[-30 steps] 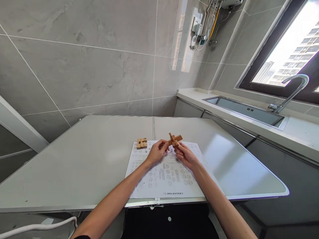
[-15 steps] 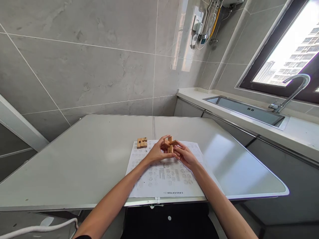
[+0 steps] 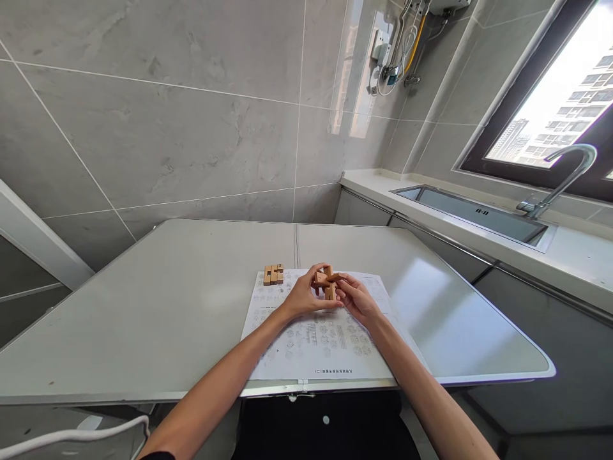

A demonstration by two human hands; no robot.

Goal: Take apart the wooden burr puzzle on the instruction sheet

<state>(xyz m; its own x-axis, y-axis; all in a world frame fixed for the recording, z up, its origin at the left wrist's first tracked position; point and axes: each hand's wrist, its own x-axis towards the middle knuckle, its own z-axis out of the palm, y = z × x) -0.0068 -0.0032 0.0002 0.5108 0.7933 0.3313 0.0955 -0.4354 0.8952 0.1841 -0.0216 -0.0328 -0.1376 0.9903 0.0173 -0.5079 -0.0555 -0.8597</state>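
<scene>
Above a printed sheet (image 3: 306, 358), my two hands meet around a small cluster of interlocking wooden puzzle pieces (image 3: 329, 291). My left hand (image 3: 302, 295) is closed round the cluster from the left, thumb below and fingers above. On the right side, the fingers of my right hand (image 3: 358, 299) pinch a flat wooden piece (image 3: 335, 277) that sits against the cluster. How far the pieces interlock is partly hidden by my fingers. More notched wooden pieces (image 3: 273, 275) lie side by side at the sheet's far left corner.
The white folding table (image 3: 143, 319) has a seam down its middle. A counter with a sink (image 3: 469, 214) and a curved faucet (image 3: 569, 172) runs along the right. A tiled wall (image 3: 191, 128) stands behind. A white cable (image 3: 81, 437) hangs at the lower left.
The flat piece in my right fingers has tilted and shifted slightly against the cluster. Both hands stay in nearly the same place.
</scene>
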